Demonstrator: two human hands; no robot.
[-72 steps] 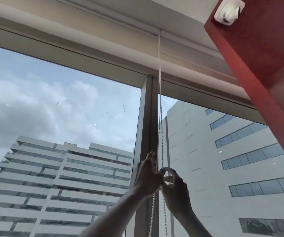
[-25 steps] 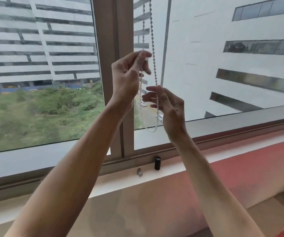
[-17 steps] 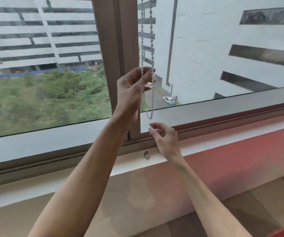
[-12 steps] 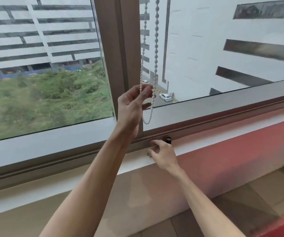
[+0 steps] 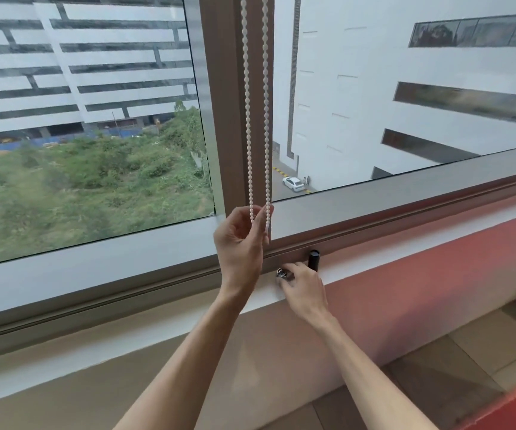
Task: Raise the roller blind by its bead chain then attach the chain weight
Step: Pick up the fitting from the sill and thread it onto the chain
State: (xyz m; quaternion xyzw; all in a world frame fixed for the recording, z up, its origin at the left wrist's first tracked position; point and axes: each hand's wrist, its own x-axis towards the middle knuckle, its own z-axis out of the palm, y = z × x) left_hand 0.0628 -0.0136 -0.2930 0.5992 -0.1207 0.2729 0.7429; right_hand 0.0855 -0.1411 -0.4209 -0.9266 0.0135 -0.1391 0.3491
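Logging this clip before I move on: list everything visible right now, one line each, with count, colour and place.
bead chain: one loop, two white strands, hanging in front of the window mullion
window mullion: one, brown, centre
black cylinder: one, upright on the sill
silver piece: one, shiny, on the sill at the right fingertips
sill: one, white, below the window
wall: red, under the sill, right
left hand: one, pinching the chain's lower end
right hand: one, fingers at the silver piece; grip unclear

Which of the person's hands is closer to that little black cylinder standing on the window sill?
Right. The right hand rests on the sill just beside the black cylinder; the left hand is higher and further left, pinching the bead chain.
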